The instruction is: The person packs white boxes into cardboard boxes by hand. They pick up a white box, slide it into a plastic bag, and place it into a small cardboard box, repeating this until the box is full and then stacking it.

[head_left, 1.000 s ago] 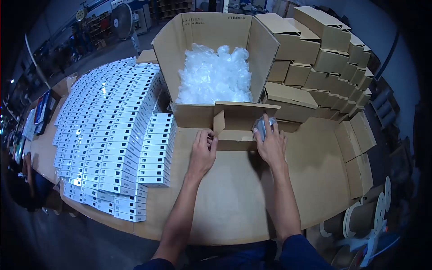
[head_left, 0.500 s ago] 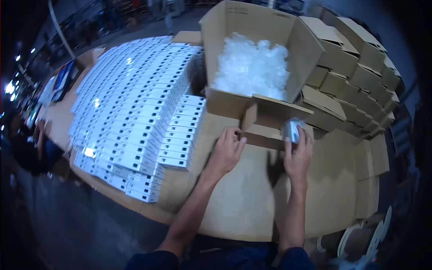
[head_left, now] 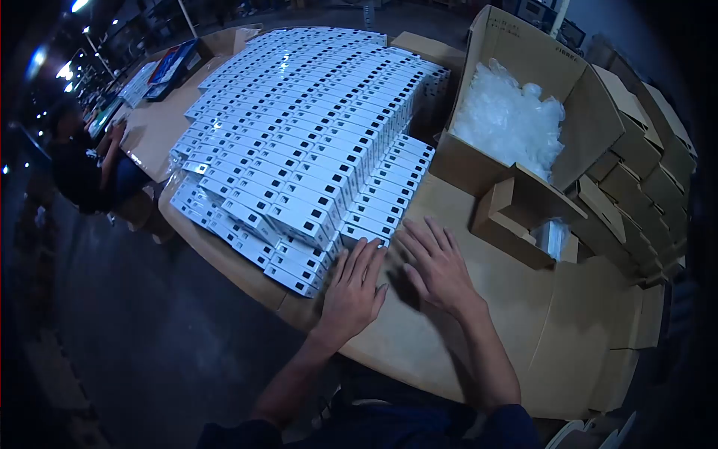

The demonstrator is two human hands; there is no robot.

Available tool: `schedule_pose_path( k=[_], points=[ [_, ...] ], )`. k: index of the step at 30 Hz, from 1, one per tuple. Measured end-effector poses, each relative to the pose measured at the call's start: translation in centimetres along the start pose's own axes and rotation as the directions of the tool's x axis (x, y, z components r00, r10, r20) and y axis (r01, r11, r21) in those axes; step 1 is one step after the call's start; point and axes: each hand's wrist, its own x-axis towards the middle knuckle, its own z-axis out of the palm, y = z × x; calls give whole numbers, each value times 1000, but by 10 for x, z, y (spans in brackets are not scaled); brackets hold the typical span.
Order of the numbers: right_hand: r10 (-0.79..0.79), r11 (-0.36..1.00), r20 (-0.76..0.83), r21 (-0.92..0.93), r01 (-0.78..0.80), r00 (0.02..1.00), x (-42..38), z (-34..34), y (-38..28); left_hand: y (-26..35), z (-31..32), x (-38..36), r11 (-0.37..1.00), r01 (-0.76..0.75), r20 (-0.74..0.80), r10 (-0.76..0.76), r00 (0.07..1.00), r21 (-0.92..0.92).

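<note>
Rows of narrow white boxes (head_left: 299,161) with small dark squares on them are stacked in layers across the table. My left hand (head_left: 351,288) reaches to the near end of a lower row, its fingers extended and the tips at the last box (head_left: 364,236). My right hand (head_left: 437,266) hovers just right of that row with fingers spread and nothing in them. A small plastic-wrapped item (head_left: 552,238) rests at the right end of an open cardboard box (head_left: 516,236), apart from both hands.
Behind the small box stands a large open carton (head_left: 456,153) holding clear plastic bags (head_left: 512,116). Stacked brown cartons (head_left: 636,194) line the right side. Another person (head_left: 90,161) is at the far left of the table (head_left: 486,329).
My right hand has let go of the wrapped item and moved left toward the white boxes. My left hand has come to the row's near end. The view has turned left.
</note>
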Motion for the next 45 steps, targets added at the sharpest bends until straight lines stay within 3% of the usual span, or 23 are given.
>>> schedule_pose_path(
  k=[4, 9, 14, 17, 20, 22, 23, 24, 26, 28, 29, 32, 33, 38, 40, 41, 45],
  points=[
    [-19, 999, 35, -39, 21, 999, 14, 11, -8, -5, 4, -7, 997, 8, -45, -11, 999, -72],
    [-19, 1000, 2, -3, 19, 1000, 16, 12, -8, -12, 14, -4, 990, 5, -213, -35, 976, -141],
    [-13, 998, -32, 54, 14, 999, 13, 13, -7, -12, 10, -8, 997, 19, -214, -34, 976, -72],
    [135, 954, -32, 274, -121, 990, 2, -12, -13, 1, -5, -13, 999, 28, -218, -34, 975, -33],
    [247, 822, 56, 517, -240, 967, -22, -43, -12, 12, -11, -15, 994, -106, -268, 94, 959, -30],
    [315, 525, 470, 638, -563, 825, -28, -85, -16, 22, -6, -10, 976, -190, -328, 146, 933, -106],
    [270, 437, 474, 715, -546, 838, -34, -86, -11, 27, -4, -5, 959, -235, -350, 169, 922, -157],
    [222, 343, 473, 781, -522, 853, -41, -83, -4, 34, -4, 2, 939, -277, -371, 187, 910, -206],
    [177, 300, 322, 882, -363, 930, -48, -79, 8, 50, -4, 25, 909, -337, -370, 234, 899, -244],
    [156, 422, 19, 903, -84, 988, -42, -76, 12, 63, 0, 48, 880, -384, -363, 273, 891, -279],
    [293, 271, 20, 957, -103, 956, -40, -81, 9, 69, 0, 60, 863, -391, -338, 282, 898, -321],
    [417, 128, -32, 991, -23, 908, -45, -79, 39, 82, -21, 106, 778, -289, -150, 247, 957, -557],
    [450, -61, 39, 998, -13, 892, -45, -90, 41, 82, -28, 124, 749, -280, -130, 254, 958, -600],
    [550, 358, -193, 934, -20, 812, -30, -148, 80, 93, -19, 259, 745, -348, -306, 202, 931, -569],
    [519, 570, -368, 821, 8, 771, -18, -164, 113, 94, 4, 325, 758, -399, -296, 280, 913, -516],
    [494, 739, -490, 672, -50, 718, -12, -170, 129, 92, 18, 359, 777, -420, -249, 339, 907, -470],
    [631, 683, -428, 702, -202, 647, 4, -190, 160, 93, 85, 462, 795, -542, -132, 527, 840, -274]
  ],
)
